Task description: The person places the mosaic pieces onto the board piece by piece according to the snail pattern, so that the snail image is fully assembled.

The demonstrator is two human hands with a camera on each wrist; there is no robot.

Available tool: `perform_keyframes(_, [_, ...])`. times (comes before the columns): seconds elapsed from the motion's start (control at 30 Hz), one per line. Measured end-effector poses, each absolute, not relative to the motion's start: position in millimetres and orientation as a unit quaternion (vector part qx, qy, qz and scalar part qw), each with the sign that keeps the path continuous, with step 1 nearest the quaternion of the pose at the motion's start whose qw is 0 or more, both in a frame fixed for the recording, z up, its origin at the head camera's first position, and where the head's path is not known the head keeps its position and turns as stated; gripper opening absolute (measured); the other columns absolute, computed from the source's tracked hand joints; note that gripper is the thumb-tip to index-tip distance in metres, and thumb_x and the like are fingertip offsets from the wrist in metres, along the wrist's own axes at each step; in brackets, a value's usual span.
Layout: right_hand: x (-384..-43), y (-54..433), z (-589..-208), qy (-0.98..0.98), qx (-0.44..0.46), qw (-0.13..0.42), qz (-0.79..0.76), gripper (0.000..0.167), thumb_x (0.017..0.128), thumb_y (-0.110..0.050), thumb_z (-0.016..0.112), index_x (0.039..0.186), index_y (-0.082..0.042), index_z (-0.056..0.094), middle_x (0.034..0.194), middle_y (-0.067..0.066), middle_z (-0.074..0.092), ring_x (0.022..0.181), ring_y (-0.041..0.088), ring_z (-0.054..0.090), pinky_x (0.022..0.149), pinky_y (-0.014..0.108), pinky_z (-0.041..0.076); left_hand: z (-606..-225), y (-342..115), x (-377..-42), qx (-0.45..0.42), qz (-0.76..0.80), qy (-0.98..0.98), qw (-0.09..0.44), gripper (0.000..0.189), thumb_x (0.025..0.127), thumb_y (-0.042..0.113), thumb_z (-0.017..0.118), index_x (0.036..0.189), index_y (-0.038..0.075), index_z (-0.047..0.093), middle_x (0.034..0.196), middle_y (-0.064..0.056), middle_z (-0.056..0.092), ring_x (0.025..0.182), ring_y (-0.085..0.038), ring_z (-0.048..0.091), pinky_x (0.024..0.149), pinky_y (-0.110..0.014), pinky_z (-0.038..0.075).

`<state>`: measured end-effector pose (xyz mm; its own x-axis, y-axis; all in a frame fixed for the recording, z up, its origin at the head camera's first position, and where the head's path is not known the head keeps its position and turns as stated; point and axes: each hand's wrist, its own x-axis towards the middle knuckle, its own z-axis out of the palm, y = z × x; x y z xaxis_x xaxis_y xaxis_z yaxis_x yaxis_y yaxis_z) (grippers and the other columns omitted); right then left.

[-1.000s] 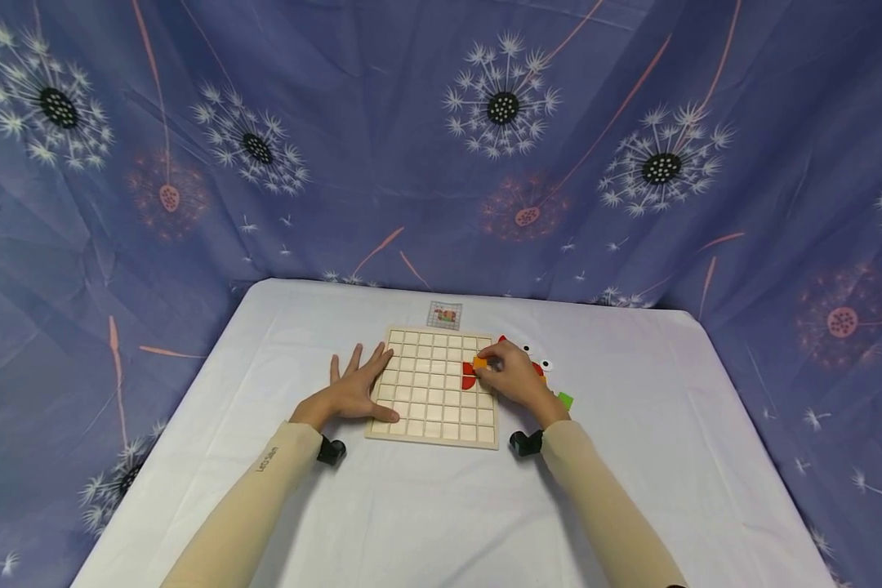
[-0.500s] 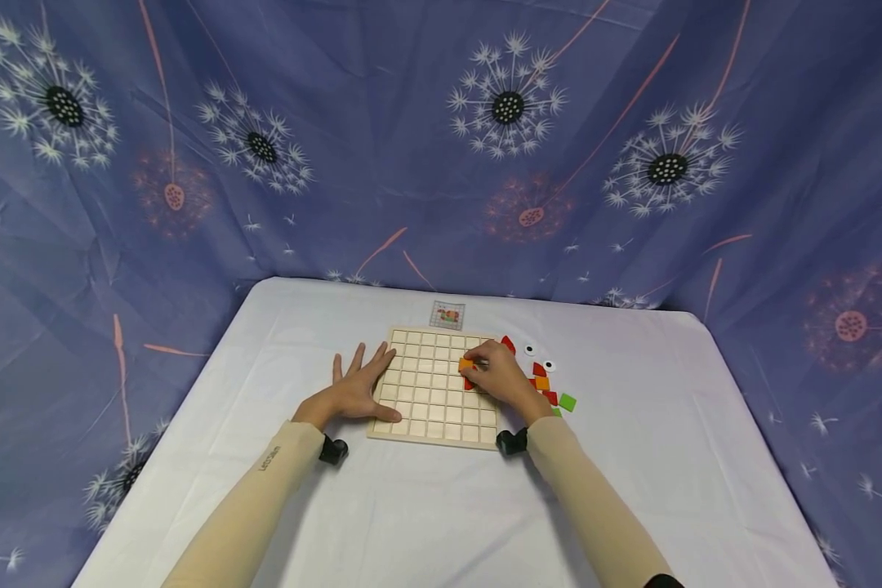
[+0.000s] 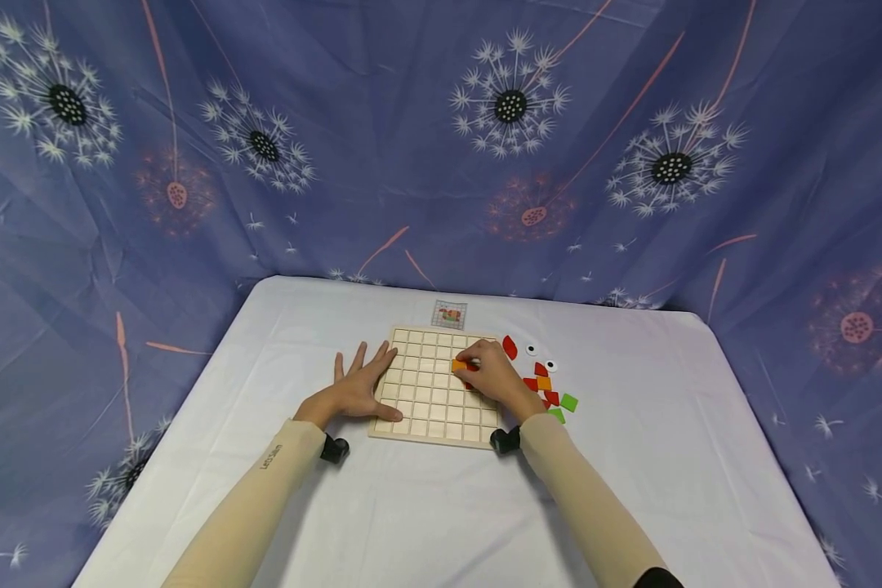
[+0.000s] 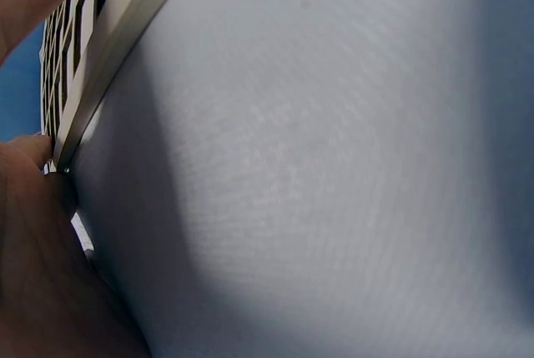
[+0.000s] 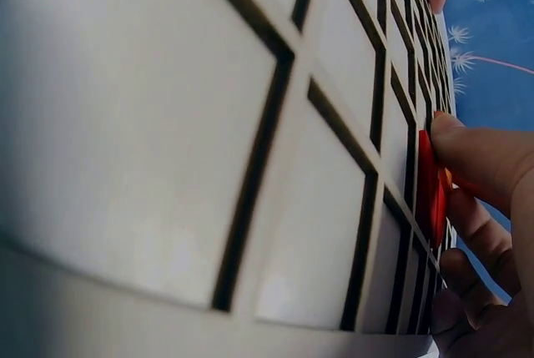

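Note:
A wooden grid board (image 3: 434, 410) lies flat on the table. My left hand (image 3: 349, 395) rests with spread fingers on its left edge; the left wrist view shows part of that hand (image 4: 42, 266) beside the board's rim (image 4: 125, 41). Over the right half of the board, my right hand (image 3: 494, 376) pinches an orange square tile (image 3: 457, 366) between thumb and fingers. Red pieces (image 5: 430, 187) sit on the board beside the right fingers in the right wrist view. The hand partly covers them in the head view. Whether the orange tile lies in a cell cannot be told.
Right of the board lie a red leaf-shaped piece (image 3: 510, 347), two round eye pieces, several red pieces, an orange square (image 3: 544, 383) and green squares (image 3: 569, 403). A small picture card (image 3: 449, 314) lies behind the board. A patterned curtain (image 3: 382, 147) hangs behind the white table (image 3: 412, 514).
My right hand has moved left over the board with the orange tile, past the red pieces. More loose pieces on the right have come into sight. My left hand stays on the board.

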<state>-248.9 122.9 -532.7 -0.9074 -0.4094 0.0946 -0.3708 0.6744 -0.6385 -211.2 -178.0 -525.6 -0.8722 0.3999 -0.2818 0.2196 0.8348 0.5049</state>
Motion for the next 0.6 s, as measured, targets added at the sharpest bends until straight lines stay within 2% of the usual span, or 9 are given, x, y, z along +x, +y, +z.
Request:
perform_keyframes(0.33, [-248.5,123.4,-532.0,0.912,-0.207,0.042,-0.352,0.028,0.090,-0.019,0.081,0.114,-0.005,0.079,0.114,0.012,0.069,0.118,0.032,0.056,0.105,0.048,0.048,-526.1,-177.1,-211.0,0.163,0.235,0.939,0.190,0.127,0.073,0.066,0.082,0.168,0.020,0.011,0.175,-0.004,-0.001,0.159,-0.040,-0.016,0.116,-0.071,-0.021])
perform_keyframes(0.6, [-243.7,125.6,-531.6,0.904,-0.195,0.046,-0.378,0.042,0.090,-0.021,0.081,0.129,-0.006,0.072,0.121,0.010,0.070,0.116,0.027,0.062,0.104,0.044,0.053,-525.8,-177.2,-211.6,0.164,0.239,0.938,0.191,0.130,0.071,0.066,0.083,0.168,0.020,0.009,0.175,-0.004,-0.002,0.159,-0.041,-0.016,0.116,-0.071,-0.021])
